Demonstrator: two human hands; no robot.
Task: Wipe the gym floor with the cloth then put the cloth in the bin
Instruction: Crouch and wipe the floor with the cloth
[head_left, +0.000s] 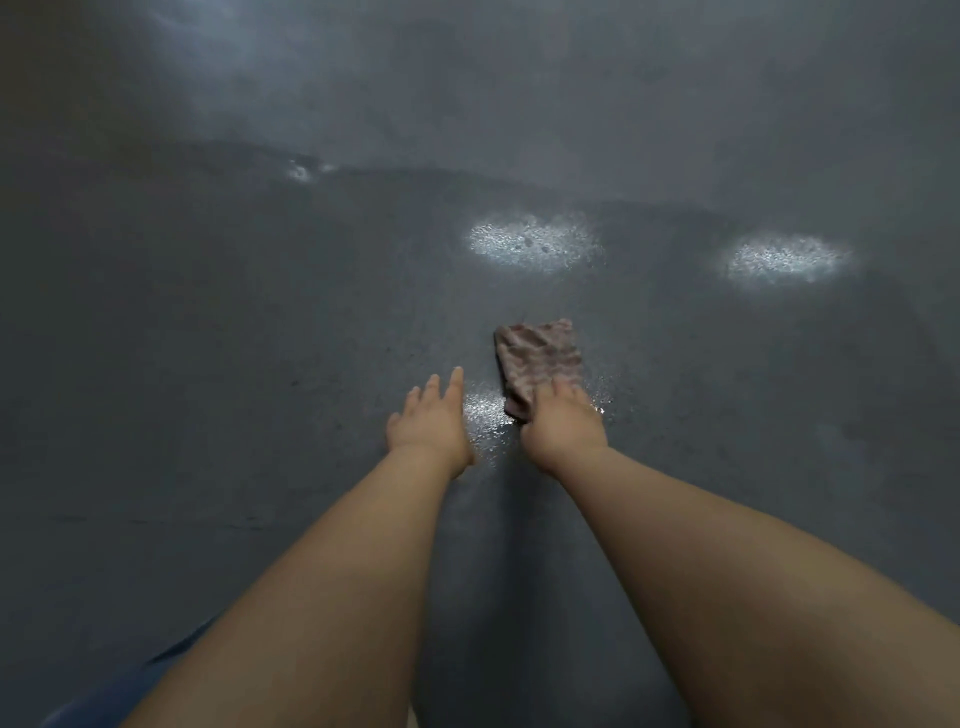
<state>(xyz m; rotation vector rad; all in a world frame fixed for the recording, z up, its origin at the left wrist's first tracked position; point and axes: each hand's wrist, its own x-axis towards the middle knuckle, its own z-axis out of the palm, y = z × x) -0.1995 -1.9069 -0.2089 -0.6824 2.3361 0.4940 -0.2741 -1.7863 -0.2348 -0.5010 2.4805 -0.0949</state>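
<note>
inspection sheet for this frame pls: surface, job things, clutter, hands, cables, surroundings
Surface: dark grey gym floor, shiny wet-looking patches between the hands and farther ahead.
Job's things: cloth, striped and rumpled, lying on the floor, near end under the right hand. Bin: nothing seen.
Clutter: nothing seen.
Hands: left hand open, fingers straight, at the floor beside the cloth; contact with the floor cannot be told. Right hand on the cloth's near end; whether its fingers grip or just press cannot be told.
Cables: nothing seen.
Surroundings: only floor in view; a blue bit of clothing at the bottom left edge.
</note>
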